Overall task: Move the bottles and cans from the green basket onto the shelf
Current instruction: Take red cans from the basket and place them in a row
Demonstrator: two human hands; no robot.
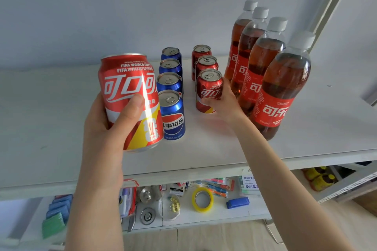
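Observation:
My left hand (104, 126) grips a red cola can (126, 87), held upright in the air over the front left of the white shelf (51, 124). My right hand (226, 106) holds another red cola can (210, 83) that stands on the shelf as the front one of a row of three red cans (205, 63). To their left runs a row of several blue cans (171, 112). Several cola bottles (279, 96) with white caps line up on the right. The green basket is out of view.
A pale wall rises behind the shelf and a white upright post (334, 2) stands at the right. The lower shelf (214, 216) carries stationery, a yellow tape roll (202, 199), a blue eraser (237, 203) and small boxes. Yellow bottles (320, 179) lie lower right.

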